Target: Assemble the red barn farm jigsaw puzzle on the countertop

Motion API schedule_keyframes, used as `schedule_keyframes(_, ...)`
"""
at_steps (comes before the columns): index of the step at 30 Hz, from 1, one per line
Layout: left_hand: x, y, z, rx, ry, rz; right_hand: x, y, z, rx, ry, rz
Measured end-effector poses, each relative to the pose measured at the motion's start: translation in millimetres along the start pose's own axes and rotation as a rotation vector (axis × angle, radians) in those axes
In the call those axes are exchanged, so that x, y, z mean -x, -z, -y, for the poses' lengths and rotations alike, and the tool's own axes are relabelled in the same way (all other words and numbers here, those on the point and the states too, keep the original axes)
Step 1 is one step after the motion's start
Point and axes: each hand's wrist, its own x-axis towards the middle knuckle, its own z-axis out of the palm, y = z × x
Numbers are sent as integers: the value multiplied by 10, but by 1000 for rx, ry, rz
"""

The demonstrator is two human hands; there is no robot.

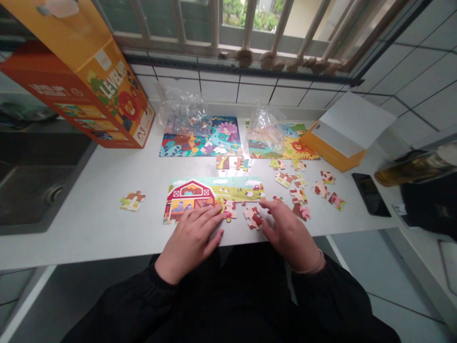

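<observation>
A partly joined jigsaw puzzle (193, 190) with a red barn, sheep and a tractor lies in front of me. My left hand (194, 236) rests flat across its lower edge, fingers stretched out, next to the cow-face piece (229, 209). That hand covers part of the barn's bottom. To the right, my right hand (289, 233) has its thumb and index finger apart at the side of a loose brown-and-white puzzle piece (253, 218). The thumb tip is at that piece's right edge; whether it touches is unclear. Another loose piece (277, 199) is partly hidden behind the right hand.
Several loose pieces (299, 195) lie to the right, and a single piece (133, 200) at left. Behind are two picture boards (221, 136) under plastic bags (185, 114), an orange puzzle box (117, 100) and an open yellow box (335, 147). A phone (371, 194) and a sink (71, 190) flank the counter.
</observation>
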Motion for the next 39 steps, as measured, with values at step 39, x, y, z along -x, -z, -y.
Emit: schedule_keyframes(39,-10,27,-27,0,0,10,-260,-205,-96,-256,125,70)
